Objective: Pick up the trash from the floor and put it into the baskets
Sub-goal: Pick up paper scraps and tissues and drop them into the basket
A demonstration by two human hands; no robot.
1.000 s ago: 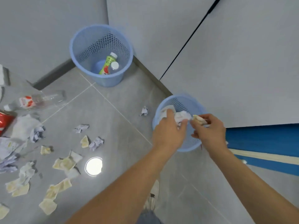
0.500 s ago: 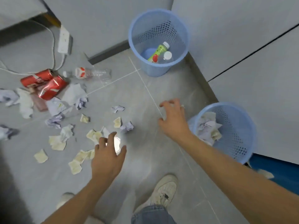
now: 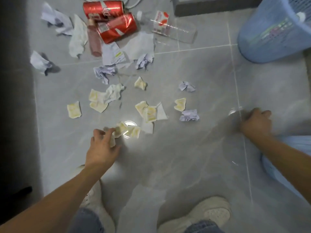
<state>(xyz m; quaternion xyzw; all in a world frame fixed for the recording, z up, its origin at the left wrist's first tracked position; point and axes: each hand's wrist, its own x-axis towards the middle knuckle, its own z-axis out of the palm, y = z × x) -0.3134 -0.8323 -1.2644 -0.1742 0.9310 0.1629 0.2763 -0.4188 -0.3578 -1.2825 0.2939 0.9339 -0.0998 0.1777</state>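
Left hand [image 3: 101,148] is low over the grey tiled floor [image 3: 168,157], fingers curled onto a yellowish paper scrap [image 3: 113,142] at the near edge of the litter — it looks pinched between fingertips and thumb, though motion blur softens the contact. Right hand [image 3: 256,122] is out to the right, well apart from the scraps, fingers curled under; blurred, so I cannot tell whether it holds anything.

Trash on the floor ahead of the hands: more yellowish scraps [image 3: 148,111] in a loose cluster, crumpled lilac paper balls [image 3: 189,115] just right of them, a white tissue [image 3: 114,93] beyond. Further off — two red cans [image 3: 117,28] lying touching each other, a pink bottle [image 3: 94,39] beside them, a clear plastic bottle [image 3: 170,29] on its side, flat white sheets [image 3: 139,46].

Far blue basket [image 3: 272,34] stands upper right; a bottle shows faintly through its mesh. A second blue basket [image 3: 289,163] sits at the right edge, partly behind the right forearm. Two white shoes [image 3: 207,214] at the bottom.
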